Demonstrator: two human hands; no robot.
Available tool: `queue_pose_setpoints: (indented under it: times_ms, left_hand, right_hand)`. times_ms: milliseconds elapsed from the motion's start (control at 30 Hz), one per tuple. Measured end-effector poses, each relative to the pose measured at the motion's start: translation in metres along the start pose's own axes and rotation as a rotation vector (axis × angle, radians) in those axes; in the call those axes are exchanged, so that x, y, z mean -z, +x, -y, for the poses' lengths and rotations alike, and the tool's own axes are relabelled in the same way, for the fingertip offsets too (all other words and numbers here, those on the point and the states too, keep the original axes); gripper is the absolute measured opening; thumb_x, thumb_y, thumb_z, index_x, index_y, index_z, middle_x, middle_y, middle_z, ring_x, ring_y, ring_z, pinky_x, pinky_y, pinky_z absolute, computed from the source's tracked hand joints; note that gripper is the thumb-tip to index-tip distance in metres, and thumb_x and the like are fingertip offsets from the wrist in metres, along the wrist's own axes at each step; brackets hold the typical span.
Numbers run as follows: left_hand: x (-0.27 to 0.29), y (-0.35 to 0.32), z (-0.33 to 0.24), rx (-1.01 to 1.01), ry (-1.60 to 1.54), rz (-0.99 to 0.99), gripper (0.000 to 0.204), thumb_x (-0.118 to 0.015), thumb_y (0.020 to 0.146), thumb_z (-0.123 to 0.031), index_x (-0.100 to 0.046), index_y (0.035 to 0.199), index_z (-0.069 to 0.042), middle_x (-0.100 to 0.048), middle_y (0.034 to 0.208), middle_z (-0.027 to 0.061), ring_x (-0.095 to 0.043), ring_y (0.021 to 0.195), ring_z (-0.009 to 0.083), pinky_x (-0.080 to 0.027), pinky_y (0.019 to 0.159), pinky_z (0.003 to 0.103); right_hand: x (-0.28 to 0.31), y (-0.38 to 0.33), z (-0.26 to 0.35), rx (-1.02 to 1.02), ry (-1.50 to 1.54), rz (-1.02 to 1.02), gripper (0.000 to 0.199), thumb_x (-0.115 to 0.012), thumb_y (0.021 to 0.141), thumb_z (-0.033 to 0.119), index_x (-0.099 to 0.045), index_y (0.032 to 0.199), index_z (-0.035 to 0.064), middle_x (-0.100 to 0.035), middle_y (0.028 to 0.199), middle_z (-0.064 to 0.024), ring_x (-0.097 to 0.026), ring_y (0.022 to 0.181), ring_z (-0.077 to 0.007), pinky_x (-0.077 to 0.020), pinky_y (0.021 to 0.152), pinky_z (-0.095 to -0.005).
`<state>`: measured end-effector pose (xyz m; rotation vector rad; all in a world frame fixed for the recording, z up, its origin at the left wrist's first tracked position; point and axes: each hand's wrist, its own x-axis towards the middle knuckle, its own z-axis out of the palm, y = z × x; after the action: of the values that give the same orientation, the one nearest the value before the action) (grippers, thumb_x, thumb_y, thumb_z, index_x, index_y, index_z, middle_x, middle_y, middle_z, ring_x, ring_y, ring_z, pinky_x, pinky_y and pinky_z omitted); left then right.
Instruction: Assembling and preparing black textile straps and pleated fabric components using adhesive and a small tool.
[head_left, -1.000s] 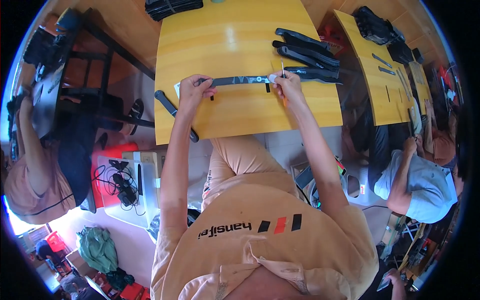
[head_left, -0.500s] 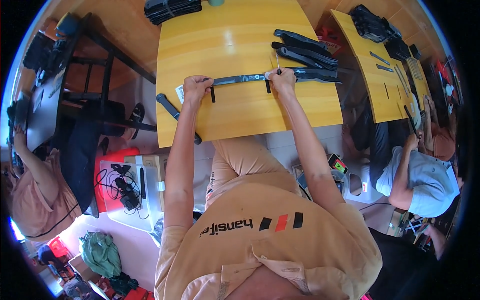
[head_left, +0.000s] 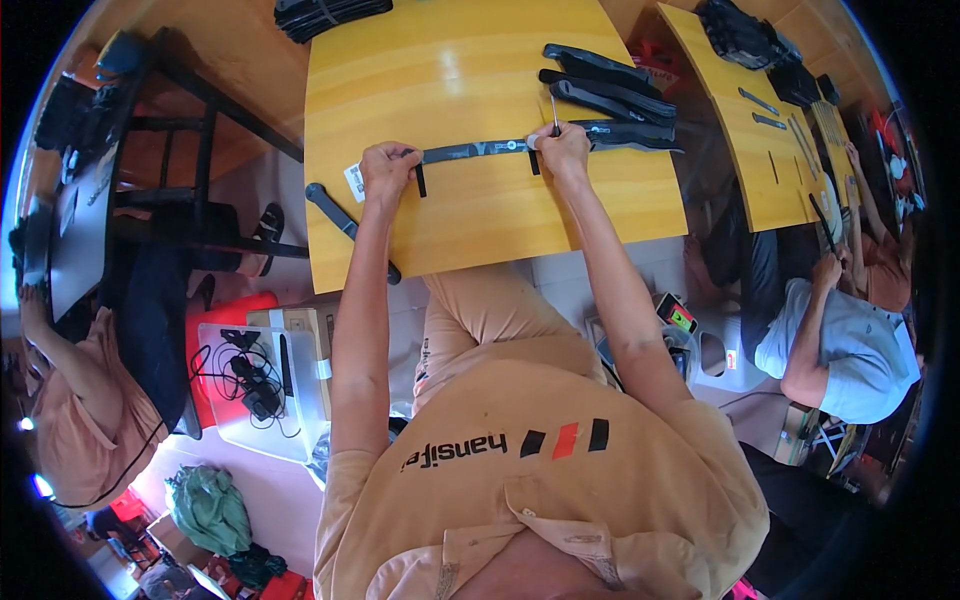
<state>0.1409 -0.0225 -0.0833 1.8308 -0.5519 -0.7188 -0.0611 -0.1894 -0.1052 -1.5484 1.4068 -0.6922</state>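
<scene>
A flat dark strap [head_left: 475, 151] with pale printed marks lies stretched left to right across the yellow table, between my two hands. My left hand [head_left: 387, 170] pinches its left end. On the strap farther right, my right hand [head_left: 563, 150] is closed, its fingertips pressing it down; a slim pointed tool [head_left: 555, 112] sticks up from this hand. Below the strap hang two short black strips, one beside my left fingers [head_left: 421, 181] and one under my right fingers [head_left: 535, 163]. Just past my right hand is a bundle of dark straps [head_left: 635, 135].
More dark straps [head_left: 610, 85] lie at the table's right side, and a black stack [head_left: 330, 14] sits at its far left. A white label [head_left: 354, 182] and a black strap [head_left: 350, 230] are near my left forearm. People work at tables on both sides.
The whole view has shifted slightly. Both hands stay at the same places on the strap.
</scene>
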Motion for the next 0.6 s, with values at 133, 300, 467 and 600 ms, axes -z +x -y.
queue_pose_setpoints:
  times_ms: [133, 300, 467, 600]
  left_hand:
    - [0.002, 0.001, 0.001, -0.035, 0.046, -0.021, 0.012, -0.070, 0.070, -0.007, -0.067, 0.078, 0.001, -0.058, 0.056, 0.0029, -0.051, 0.045, 0.0085, -0.039, 0.042, 0.023]
    - [-0.005, -0.006, -0.009, -0.011, 0.087, -0.039, 0.008, -0.067, 0.074, -0.002, -0.065, 0.081, 0.002, -0.054, 0.056, 0.0010, -0.047, 0.044, 0.0073, -0.034, 0.039, 0.020]
    - [-0.003, -0.004, -0.001, -0.002, 0.016, -0.033, 0.008, -0.067, 0.074, 0.000, -0.064, 0.081, 0.002, -0.055, 0.057, 0.0013, -0.047, 0.045, 0.0070, -0.034, 0.039, 0.020]
    - [-0.002, -0.004, 0.001, -0.016, -0.005, -0.025, 0.009, -0.068, 0.073, -0.001, -0.065, 0.080, 0.002, -0.058, 0.059, 0.0024, -0.050, 0.046, 0.0074, -0.038, 0.041, 0.021]
  right_hand:
    - [-0.001, -0.004, 0.004, 0.045, -0.044, -0.014, 0.012, -0.073, 0.060, 0.012, -0.065, 0.066, 0.0047, -0.065, 0.068, -0.0122, -0.063, 0.067, -0.0241, -0.0489, 0.067, -0.0332]
    - [0.003, -0.006, 0.006, 0.048, -0.056, -0.025, 0.011, -0.073, 0.060, 0.011, -0.065, 0.065, 0.0049, -0.065, 0.067, -0.0110, -0.063, 0.065, -0.0230, -0.0490, 0.065, -0.0327]
    - [0.007, -0.016, 0.022, 0.075, -0.120, -0.015, 0.011, -0.072, 0.060, 0.010, -0.064, 0.064, 0.0049, -0.064, 0.064, -0.0091, -0.062, 0.062, -0.0207, -0.0488, 0.064, -0.0321]
    - [0.006, -0.012, 0.016, 0.056, -0.076, -0.011, 0.010, -0.072, 0.061, 0.010, -0.063, 0.064, 0.0052, -0.063, 0.062, -0.0076, -0.061, 0.060, -0.0190, -0.0480, 0.062, -0.0317]
